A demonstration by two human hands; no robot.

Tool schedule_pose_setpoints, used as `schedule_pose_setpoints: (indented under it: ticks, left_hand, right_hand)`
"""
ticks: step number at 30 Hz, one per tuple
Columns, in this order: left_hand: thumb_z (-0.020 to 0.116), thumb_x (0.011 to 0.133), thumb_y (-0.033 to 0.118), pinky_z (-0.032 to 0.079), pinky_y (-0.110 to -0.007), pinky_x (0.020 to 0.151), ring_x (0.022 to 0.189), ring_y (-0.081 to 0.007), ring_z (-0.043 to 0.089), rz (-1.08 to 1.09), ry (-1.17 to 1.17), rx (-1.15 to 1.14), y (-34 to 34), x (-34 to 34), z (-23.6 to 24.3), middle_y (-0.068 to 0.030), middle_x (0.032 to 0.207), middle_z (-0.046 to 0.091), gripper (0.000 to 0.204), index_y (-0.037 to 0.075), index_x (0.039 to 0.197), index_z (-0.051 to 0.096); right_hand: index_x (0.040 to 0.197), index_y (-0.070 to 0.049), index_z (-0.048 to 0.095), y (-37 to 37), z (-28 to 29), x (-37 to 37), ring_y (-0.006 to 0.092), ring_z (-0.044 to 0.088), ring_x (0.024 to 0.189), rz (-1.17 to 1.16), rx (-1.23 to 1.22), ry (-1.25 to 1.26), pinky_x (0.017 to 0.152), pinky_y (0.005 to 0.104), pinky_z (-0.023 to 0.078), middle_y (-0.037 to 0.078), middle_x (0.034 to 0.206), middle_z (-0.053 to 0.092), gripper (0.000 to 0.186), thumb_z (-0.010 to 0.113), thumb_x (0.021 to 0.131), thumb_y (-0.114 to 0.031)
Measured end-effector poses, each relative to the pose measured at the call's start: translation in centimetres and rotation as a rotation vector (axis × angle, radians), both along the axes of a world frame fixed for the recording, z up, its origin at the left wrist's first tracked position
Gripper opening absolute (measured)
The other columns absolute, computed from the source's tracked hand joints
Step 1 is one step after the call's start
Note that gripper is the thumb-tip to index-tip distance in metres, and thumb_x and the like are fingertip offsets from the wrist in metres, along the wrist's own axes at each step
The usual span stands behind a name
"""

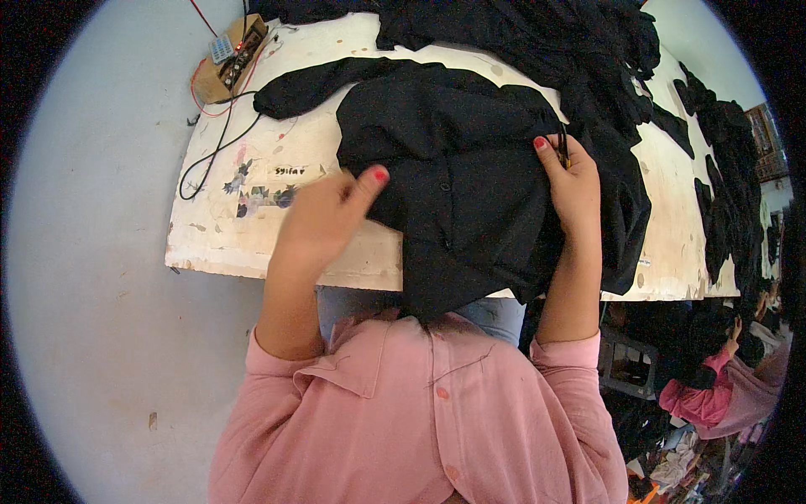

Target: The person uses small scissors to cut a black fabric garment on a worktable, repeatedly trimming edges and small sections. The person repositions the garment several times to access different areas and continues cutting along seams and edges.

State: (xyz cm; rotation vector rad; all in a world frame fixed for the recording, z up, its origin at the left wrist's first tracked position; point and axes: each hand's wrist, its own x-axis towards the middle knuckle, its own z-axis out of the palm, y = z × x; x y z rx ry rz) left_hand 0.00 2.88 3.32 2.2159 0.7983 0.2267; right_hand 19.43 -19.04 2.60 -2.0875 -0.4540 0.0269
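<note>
A black buttoned shirt [487, 193] lies spread in front of me, its lower part hanging over the table's near edge. One long sleeve stretches out to the far left. My left hand [323, 214], slightly blurred, is closed at the shirt's left edge, thumb over the cloth and fingers curled partly out of sight. On the right side of the shirt, my right hand [575, 181] is closed round a small black-and-yellow tool that looks like thread snips [564, 153]. Its thumb rests against the black cloth.
Beneath the shirt is a worn whitish table [353, 273]. More black garments [537, 38] are heaped along its far side. A wooden box with wires [233, 63] sits at the far left, with a black cable looping down. Another person [714, 386] is at the lower right.
</note>
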Motion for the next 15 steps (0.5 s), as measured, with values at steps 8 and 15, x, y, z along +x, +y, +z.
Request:
schedule_pose_setpoints:
  ticks: [8,15]
  left_hand:
    - [0.064,0.09,0.031,0.049,-0.032,0.073,0.082,-0.0215,0.063,-0.223,-0.364,-0.202,-3.4,2.6,-4.2,-0.0175,0.097,0.065,0.035,-0.004,0.093,0.059]
    - [0.057,0.092,0.004,0.046,-0.028,0.084,0.098,-0.0173,0.059,-0.128,-0.865,-0.685,-5.1,1.8,-2.6,-0.0178,0.102,0.062,0.054,0.002,0.134,0.023]
  right_hand:
    - [0.098,0.0,0.064,-0.7,2.1,-1.6,0.0178,0.061,0.083,0.068,0.109,0.015,0.075,0.0314,0.046,0.014,0.085,0.067,0.033,0.067,0.087,-0.031]
    - [0.12,-0.004,0.057,-1.2,2.7,-2.9,0.037,0.061,0.088,-0.108,-0.355,-0.497,0.079,0.0393,0.049,0.017,0.099,0.061,0.04,0.062,0.089,-0.03]
